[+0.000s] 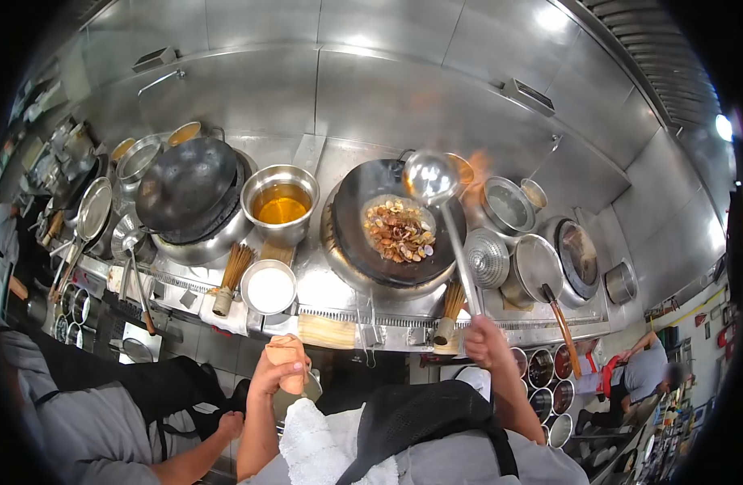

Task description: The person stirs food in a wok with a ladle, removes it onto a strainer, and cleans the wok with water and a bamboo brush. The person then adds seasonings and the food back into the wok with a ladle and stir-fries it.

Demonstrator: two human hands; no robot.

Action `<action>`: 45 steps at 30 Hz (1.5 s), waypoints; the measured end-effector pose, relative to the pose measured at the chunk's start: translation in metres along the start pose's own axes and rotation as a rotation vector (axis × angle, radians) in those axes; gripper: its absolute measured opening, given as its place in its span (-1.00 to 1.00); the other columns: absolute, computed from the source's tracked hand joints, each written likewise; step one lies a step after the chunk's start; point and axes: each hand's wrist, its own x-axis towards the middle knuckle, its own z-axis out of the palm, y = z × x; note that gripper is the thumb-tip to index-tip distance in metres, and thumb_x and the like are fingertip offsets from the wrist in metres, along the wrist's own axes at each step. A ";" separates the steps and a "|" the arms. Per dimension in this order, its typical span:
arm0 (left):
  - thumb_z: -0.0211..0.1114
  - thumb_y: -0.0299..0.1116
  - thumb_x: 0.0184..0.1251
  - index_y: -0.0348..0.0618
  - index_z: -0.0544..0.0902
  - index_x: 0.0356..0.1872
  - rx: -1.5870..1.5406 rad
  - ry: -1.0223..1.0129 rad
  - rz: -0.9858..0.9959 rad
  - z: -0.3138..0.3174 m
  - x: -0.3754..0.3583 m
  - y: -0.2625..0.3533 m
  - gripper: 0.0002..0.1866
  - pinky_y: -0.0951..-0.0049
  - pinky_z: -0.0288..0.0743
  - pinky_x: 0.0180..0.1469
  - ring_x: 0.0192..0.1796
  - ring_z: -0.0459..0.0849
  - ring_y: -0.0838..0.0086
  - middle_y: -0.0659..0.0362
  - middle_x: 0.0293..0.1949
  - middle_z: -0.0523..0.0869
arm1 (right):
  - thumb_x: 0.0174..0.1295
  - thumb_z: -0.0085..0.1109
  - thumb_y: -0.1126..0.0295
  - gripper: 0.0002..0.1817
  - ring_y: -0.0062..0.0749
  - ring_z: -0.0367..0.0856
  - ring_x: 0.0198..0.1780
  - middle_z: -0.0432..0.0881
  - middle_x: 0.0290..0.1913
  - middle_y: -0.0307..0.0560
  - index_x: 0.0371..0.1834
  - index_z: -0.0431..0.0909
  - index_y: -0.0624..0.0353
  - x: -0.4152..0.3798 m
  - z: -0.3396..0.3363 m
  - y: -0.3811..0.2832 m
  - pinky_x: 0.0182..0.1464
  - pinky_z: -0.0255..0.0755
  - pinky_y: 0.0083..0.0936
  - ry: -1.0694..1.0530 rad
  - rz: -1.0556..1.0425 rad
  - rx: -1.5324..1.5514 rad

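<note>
Right hand (486,341) clenched on the long handle of a steel ladle (430,178). Ladle bowl hangs above the far rim of the right wok (351,242), clear of the food. Clams (399,229) sit in a heap at the wok's centre. Flame (476,166) shows behind the wok, just past the ladle bowl. Left hand (281,370) grips a wooden handle (285,350), low and in front of the bench (323,283); can't tell what the handle belongs to. White towel (307,444) lies over the person's left forearm. On the bench between the two woks: pot of amber liquid (281,202), small bowl of white powder (269,288) nearer the edge. Left wok (185,184) stands on its burner. A co-worker's arm (193,453) is at lower left.
</note>
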 end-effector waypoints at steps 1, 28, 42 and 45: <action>0.65 -0.46 0.00 -0.27 0.51 0.23 0.024 -0.031 0.014 0.001 0.002 -0.006 -0.29 0.21 0.81 -0.17 -0.23 0.84 0.22 -0.09 -0.18 0.80 | 0.56 0.15 0.29 -0.67 -0.64 0.36 -0.67 0.41 -0.53 -0.32 0.31 0.44 0.04 0.023 -0.022 0.037 -0.69 0.28 -0.57 0.114 -0.046 -0.323; 0.72 0.09 0.05 -0.22 0.45 0.38 0.226 -0.826 -0.662 0.297 0.043 -0.160 -0.04 0.33 0.77 -0.22 -0.21 0.82 0.30 -0.05 -0.09 0.76 | 0.61 0.08 0.31 -0.49 -0.72 0.19 -0.69 0.24 -0.56 -0.37 0.58 0.30 0.06 -0.393 -0.114 0.219 -0.66 0.17 -0.69 0.729 -0.147 0.435; 0.72 -0.05 0.01 -0.23 0.53 0.23 0.349 -1.058 -0.735 0.342 0.044 -0.185 -0.19 0.33 0.79 -0.27 -0.27 0.83 0.34 -0.04 -0.14 0.79 | 0.50 0.23 0.36 -0.83 -0.64 0.35 -0.67 0.38 -0.57 -0.33 -0.07 0.42 0.11 -0.396 -0.121 0.287 -0.68 0.23 -0.60 1.241 -0.125 0.199; 0.72 -0.06 0.01 -0.23 0.54 0.23 0.352 -1.052 -0.736 0.338 0.045 -0.185 -0.19 0.32 0.79 -0.27 -0.27 0.83 0.34 -0.04 -0.14 0.79 | 0.49 0.23 0.35 -0.83 -0.62 0.34 -0.70 0.38 -0.58 -0.34 -0.08 0.41 0.08 -0.395 -0.127 0.287 -0.70 0.23 -0.57 1.240 -0.052 0.180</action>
